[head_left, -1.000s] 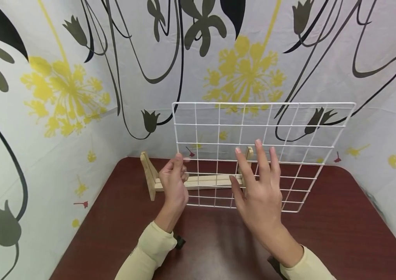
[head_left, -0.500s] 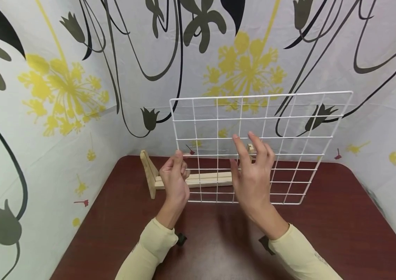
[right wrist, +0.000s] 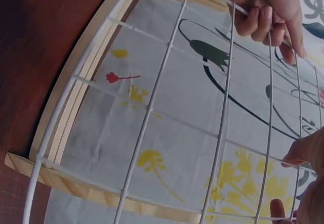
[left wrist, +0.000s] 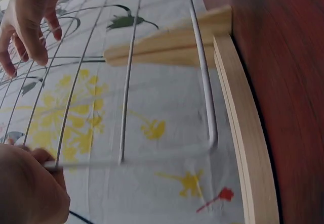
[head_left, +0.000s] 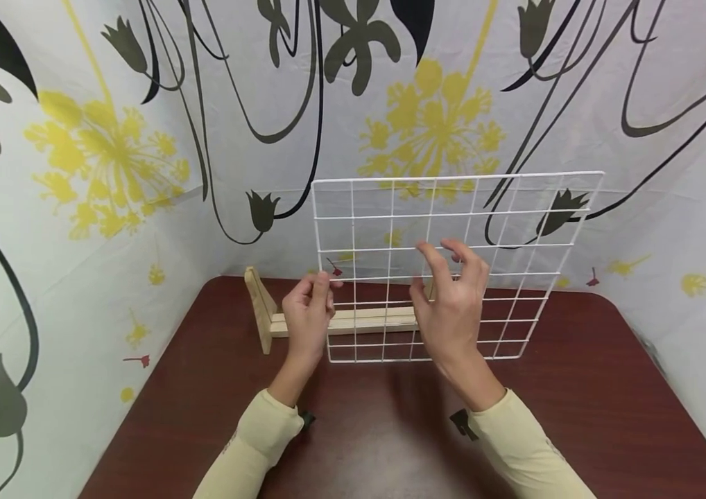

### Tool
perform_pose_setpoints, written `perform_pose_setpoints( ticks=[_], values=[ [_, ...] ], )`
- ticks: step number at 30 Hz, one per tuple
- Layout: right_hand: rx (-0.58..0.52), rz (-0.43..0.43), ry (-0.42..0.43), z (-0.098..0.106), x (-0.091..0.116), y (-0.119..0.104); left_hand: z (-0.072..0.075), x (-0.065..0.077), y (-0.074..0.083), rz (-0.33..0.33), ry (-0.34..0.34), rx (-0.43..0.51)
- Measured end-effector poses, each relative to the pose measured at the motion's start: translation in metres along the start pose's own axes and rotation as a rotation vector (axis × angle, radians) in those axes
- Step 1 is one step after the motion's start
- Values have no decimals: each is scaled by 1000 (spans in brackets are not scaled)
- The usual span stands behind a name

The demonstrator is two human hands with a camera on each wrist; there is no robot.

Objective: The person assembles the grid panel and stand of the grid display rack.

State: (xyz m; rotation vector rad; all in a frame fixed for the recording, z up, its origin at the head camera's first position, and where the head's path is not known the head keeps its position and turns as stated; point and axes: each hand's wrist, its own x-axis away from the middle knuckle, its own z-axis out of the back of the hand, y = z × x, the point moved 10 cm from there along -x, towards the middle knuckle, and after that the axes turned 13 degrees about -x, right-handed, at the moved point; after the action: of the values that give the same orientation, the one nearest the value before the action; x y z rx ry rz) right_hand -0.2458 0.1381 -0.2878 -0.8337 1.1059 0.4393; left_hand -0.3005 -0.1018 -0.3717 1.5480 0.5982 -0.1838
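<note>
A white wire grid panel [head_left: 391, 216] stands tilted up in front of a light wooden stand [head_left: 261, 313]. With thumb and curled fingers, my left hand [head_left: 307, 313] pinches the panel's left edge wire. My right hand [head_left: 453, 312] is in front of the panel, right of its middle, its fingers loosely bent and spread at the wires. In the left wrist view, the panel's bottom corner is beside the stand's grooved wooden bar [left wrist: 243, 128]. The right wrist view shows the bottom wire running close along that bar. My right hand and the panel partly cover the stand's right upright.
The dark red-brown table [head_left: 365, 430] extends toward me and to both sides. Behind and beside it hangs a white cloth [head_left: 159, 159] with yellow and dark flower prints, close to the table's back edge.
The panel has shifted a little left, its right side most. My right hand has moved slightly left, and its fingers have bent from straighter. My left hand keeps its pinch.
</note>
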Motion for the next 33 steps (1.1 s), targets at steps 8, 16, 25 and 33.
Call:
perform_pose_setpoints(
  ticks=[8, 16, 25, 33],
  values=[
    [19, -38, 42, 6, -2, 3, 17, -2, 12, -118, -90, -321],
    [-2, -24, 139, 17, -11, 2, 88, -14, 24, -236, 243, -455],
    [40, -45, 154, 20, -16, 2, 145, -32, -38, 97, 232, -535],
    [48, -48, 139, 23, -18, 1, 129, -24, -91, 314, -79, -402]
  ],
)
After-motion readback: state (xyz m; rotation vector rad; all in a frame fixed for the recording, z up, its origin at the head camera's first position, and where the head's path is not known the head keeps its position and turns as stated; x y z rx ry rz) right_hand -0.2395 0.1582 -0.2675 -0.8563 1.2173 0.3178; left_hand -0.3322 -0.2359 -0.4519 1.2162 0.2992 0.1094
